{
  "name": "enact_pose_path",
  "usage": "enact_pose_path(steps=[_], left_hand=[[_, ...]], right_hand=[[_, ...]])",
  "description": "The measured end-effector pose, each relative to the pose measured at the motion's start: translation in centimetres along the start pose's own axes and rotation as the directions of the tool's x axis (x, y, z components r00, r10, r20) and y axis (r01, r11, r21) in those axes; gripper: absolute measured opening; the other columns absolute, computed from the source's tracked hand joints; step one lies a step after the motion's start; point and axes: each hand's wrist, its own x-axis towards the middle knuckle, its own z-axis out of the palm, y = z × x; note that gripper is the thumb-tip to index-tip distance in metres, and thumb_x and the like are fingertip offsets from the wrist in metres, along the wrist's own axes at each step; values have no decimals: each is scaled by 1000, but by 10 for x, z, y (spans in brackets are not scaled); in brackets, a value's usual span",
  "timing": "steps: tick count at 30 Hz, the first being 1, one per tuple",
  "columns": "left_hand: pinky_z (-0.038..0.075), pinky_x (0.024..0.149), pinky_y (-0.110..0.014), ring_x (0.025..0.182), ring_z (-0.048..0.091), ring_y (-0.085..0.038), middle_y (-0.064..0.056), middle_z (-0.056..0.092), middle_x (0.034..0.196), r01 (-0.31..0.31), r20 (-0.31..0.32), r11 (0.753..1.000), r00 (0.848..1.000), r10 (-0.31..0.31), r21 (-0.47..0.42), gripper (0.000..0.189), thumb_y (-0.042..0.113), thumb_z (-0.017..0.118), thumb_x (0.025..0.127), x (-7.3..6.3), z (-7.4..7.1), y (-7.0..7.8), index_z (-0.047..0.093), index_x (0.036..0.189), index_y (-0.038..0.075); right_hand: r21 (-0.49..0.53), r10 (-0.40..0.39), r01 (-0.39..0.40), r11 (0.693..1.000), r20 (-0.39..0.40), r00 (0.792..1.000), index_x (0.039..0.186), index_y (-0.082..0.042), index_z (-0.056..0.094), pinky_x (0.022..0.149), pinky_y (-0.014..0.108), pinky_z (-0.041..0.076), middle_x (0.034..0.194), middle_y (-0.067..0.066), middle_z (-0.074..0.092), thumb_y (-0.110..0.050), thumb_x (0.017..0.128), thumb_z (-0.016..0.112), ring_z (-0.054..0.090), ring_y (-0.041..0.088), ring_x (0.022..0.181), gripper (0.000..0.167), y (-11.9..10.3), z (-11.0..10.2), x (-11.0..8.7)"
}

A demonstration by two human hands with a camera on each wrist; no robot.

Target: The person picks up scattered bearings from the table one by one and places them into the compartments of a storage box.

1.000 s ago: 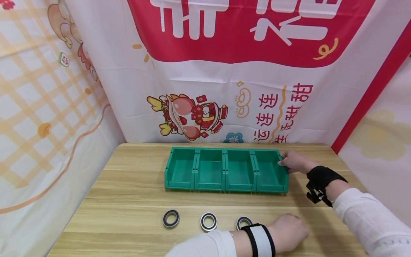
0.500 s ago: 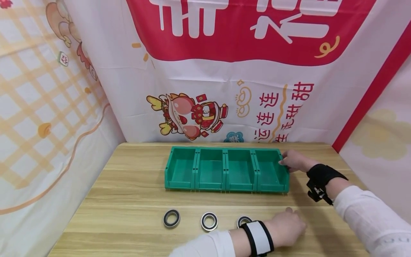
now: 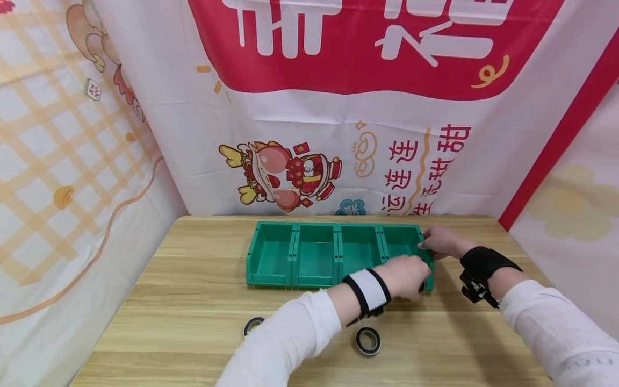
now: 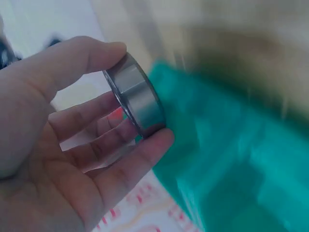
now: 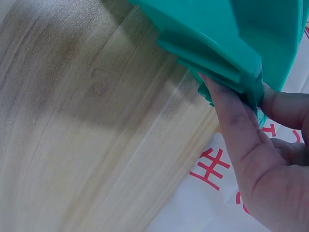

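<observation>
My left hand (image 3: 406,275) is over the front of the rightmost compartment of a row of green bins (image 3: 314,280). In the left wrist view, its thumb and fingers pinch a ball bearing (image 4: 137,96) by the outer edge, its shiny steel rim showing; the bins behind are blurred. My right hand (image 3: 442,243) grips the right side wall of the end bin, thumb inside and fingers outside, as the right wrist view shows up close (image 5: 260,145). On the table lie a bearing (image 3: 368,341) with a black seal and another bearing (image 3: 253,324), partly covered by the left sleeve.
The wooden table (image 3: 193,301) ends at a printed cloth (image 3: 203,177) hanging behind the bins. More cloth hangs at both sides. The left forearm (image 3: 290,333) crosses the front of the table and hides part of it.
My left hand has lifted from the table at front right and moved up and away to the rightmost bin, carrying a bearing. The sleeve now covers the middle bearing. The right hand stays put.
</observation>
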Motion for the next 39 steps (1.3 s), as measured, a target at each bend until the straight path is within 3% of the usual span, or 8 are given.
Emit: enact_pose_path(steps=[4, 10, 15, 19, 24, 30, 35, 39], left_hand=[[44, 67, -21, 78, 52, -7, 8, 56, 87, 53, -30, 998, 998, -54, -42, 18, 21, 78, 79, 12, -13, -26, 61, 84, 19], [46, 85, -26, 99, 53, -13, 3, 57, 106, 114, -104, 993, 988, -116, -17, 23, 24, 76, 82, 34, -6, -47, 66, 101, 19], [49, 84, -26, 106, 52, -18, 1, 56, 114, 167, -154, 985, 976, -157, 53, 17, 26, 70, 87, 48, 19, -49, 66, 103, 21], [50, 83, -26, 105, 52, -16, 1, 56, 118, 191, -122, 977, 976, -179, 95, 18, 21, 62, 93, 58, 34, -46, 67, 110, 23], [49, 85, -28, 104, 55, -16, 0, 59, 120, 183, -40, 976, 983, -179, 118, 27, 19, 53, 99, 70, 39, -39, 64, 123, 24], [50, 84, -31, 105, 56, -14, 5, 60, 121, 265, 35, 962, 963, -268, 64, 27, 21, 50, 100, 80, 44, -40, 64, 122, 28], [52, 79, -32, 99, 58, -13, 6, 62, 117, 293, 32, 955, 955, -295, 53, 24, 23, 52, 99, 86, 50, -39, 66, 118, 28], [51, 80, -31, 98, 57, -13, 5, 62, 114, 262, -8, 951, 964, -264, 166, 23, 26, 52, 99, 85, 56, -35, 66, 117, 28]], right_hand=[[-20, 20, -20, 1000, 6, 1000, 126, 22, 41, 75, 39, 55, 106, 26, 57, -4, 95, 51, 61, 26, 88, 41, -2, -1, -1], [-38, 15, -15, 999, 16, 1000, 126, 22, 42, 73, 36, 56, 103, 26, 58, -5, 94, 54, 62, 24, 85, 43, -2, -3, 2], [-25, 28, -27, 999, 18, 999, 128, 21, 41, 75, 38, 56, 114, 32, 55, -6, 94, 55, 62, 29, 93, 46, -2, -2, 3], [-24, 41, -41, 999, 5, 999, 131, 19, 41, 80, 42, 54, 119, 31, 53, -6, 95, 53, 59, 29, 98, 45, -3, 1, 3], [-36, 22, -23, 999, -23, 999, 128, 19, 44, 77, 41, 55, 111, 27, 57, -7, 96, 52, 61, 25, 91, 42, 1, 0, 4], [-25, -28, 27, 999, -33, 999, 127, 21, 43, 74, 38, 55, 110, 28, 57, -6, 96, 52, 61, 24, 90, 42, 0, 2, 3], [-43, -16, 14, 999, -39, 999, 126, 21, 44, 74, 38, 56, 106, 24, 57, -6, 96, 53, 61, 23, 88, 42, -1, 2, 3], [-55, -3, 0, 998, -43, 999, 127, 21, 43, 73, 38, 56, 106, 26, 56, -5, 95, 53, 61, 24, 87, 43, 1, 1, 2]])
